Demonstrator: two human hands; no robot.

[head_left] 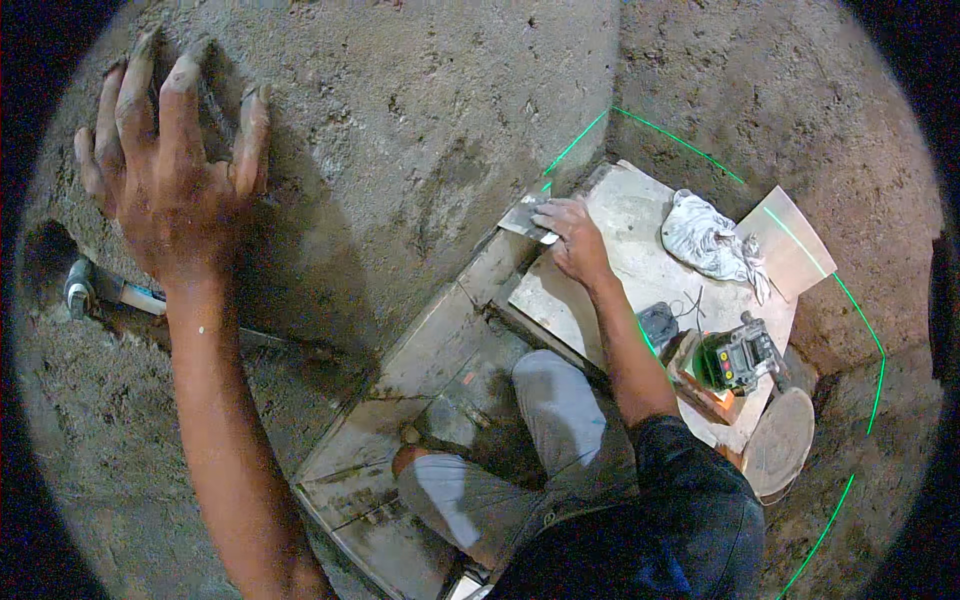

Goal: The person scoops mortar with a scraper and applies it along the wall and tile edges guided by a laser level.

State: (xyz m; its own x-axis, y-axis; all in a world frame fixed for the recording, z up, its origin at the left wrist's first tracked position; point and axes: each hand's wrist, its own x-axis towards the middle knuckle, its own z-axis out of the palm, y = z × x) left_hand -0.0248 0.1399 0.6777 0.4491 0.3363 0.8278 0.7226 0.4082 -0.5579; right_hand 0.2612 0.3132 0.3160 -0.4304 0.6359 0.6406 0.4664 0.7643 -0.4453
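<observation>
My left hand (185, 165) rests with spread, dusty fingers against the rough cement wall (400, 120) at the upper left. My right hand (568, 238) grips a flat metal blade (520, 215), perhaps a trowel or scraper, against the corner where the wall meets a narrow ledge (420, 350). Beside it lies a large pale board (560, 290). A green laser line crosses the wall just above the blade. Below my left hand a pipe with a metal fitting (80, 290) sits in a recess in the wall.
On the board's right are a crumpled white cloth (700, 235), a square pale tile (785, 245), a dark pouch (657, 325) and a green laser level (735, 355) on a block. A round dusty lid (778, 440) is at lower right. My bent legs occupy the lower middle.
</observation>
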